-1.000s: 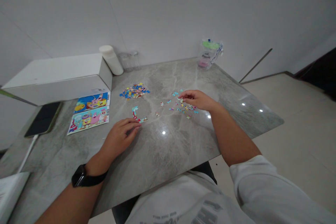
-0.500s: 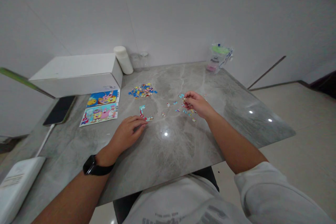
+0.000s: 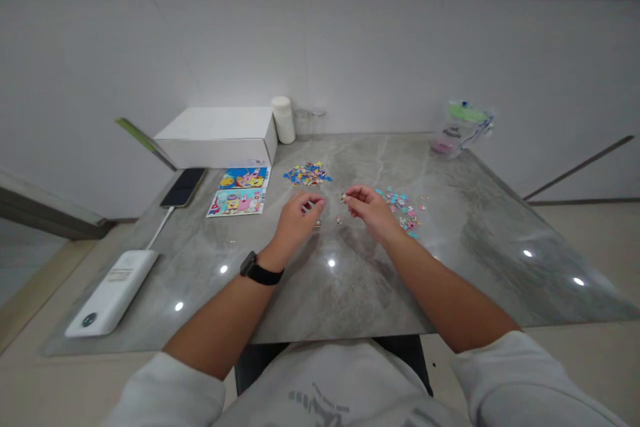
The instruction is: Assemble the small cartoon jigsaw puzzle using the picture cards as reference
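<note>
My right hand (image 3: 371, 209) pinches a small puzzle piece (image 3: 343, 197) between thumb and fingertips, just above the grey table. Facing it, my left hand (image 3: 301, 215) is curled with thumb and fingers close together; whatever it may hold is too small to make out. The joined pieces near it are mostly hidden by this hand. A loose piece (image 3: 339, 221) lies between the hands. Right of my right hand spreads a group of pale blue and pink pieces (image 3: 406, 212). Behind the hands sits a pile of blue and yellow pieces (image 3: 309, 174).
Two cartoon picture cards (image 3: 237, 203) lie at left before a white box (image 3: 220, 133). Beside the box stand a white bottle (image 3: 284, 121) and two glasses. A phone (image 3: 184, 187) is cabled to a white power bank (image 3: 114, 293). A plastic bag (image 3: 461, 130) stands back right.
The view has turned and shifted left. My right hand has come away from the loose pieces with a piece, and my left hand has lifted and curled, so the hands are closer together.
</note>
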Tool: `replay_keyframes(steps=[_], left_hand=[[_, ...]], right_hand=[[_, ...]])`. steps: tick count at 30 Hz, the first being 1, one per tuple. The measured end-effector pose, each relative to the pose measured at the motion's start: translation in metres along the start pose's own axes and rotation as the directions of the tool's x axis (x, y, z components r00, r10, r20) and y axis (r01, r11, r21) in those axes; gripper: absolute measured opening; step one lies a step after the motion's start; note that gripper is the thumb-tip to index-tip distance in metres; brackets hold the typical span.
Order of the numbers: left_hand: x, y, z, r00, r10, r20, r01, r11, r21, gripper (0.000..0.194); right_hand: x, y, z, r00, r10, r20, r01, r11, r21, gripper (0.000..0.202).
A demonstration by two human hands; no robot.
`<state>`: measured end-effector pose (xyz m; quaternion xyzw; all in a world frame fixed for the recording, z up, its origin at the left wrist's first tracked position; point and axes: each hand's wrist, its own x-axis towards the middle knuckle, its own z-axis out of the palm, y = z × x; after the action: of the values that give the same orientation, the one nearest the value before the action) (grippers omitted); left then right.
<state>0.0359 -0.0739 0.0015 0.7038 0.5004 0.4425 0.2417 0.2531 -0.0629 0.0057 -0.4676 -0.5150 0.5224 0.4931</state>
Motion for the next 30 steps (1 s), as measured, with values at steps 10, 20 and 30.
replay_keyframes(steps=[10, 20, 30], left_hand=[[-0.015, -0.012, 0.016, 1.000, 0.006, -0.020, -0.008, 0.998, -0.069, 0.008], [-0.015, -0.013, 0.016, 0.999, -0.005, 0.044, 0.009, 0.996, -0.092, 0.007], [-0.015, -0.019, 0.017, 0.995, -0.063, 0.077, 0.072, 0.990, -0.122, 0.008]], right_hand=[[-0.010, 0.035, 0.025, 0.991, -0.131, 0.040, 0.135, 0.984, -0.118, 0.027], [-0.009, 0.048, 0.022, 0.961, -0.260, 0.094, 0.276, 0.924, -0.266, 0.018], [-0.012, 0.038, 0.011, 0.694, -0.647, 0.315, 0.702, 0.511, -0.497, 0.011]])
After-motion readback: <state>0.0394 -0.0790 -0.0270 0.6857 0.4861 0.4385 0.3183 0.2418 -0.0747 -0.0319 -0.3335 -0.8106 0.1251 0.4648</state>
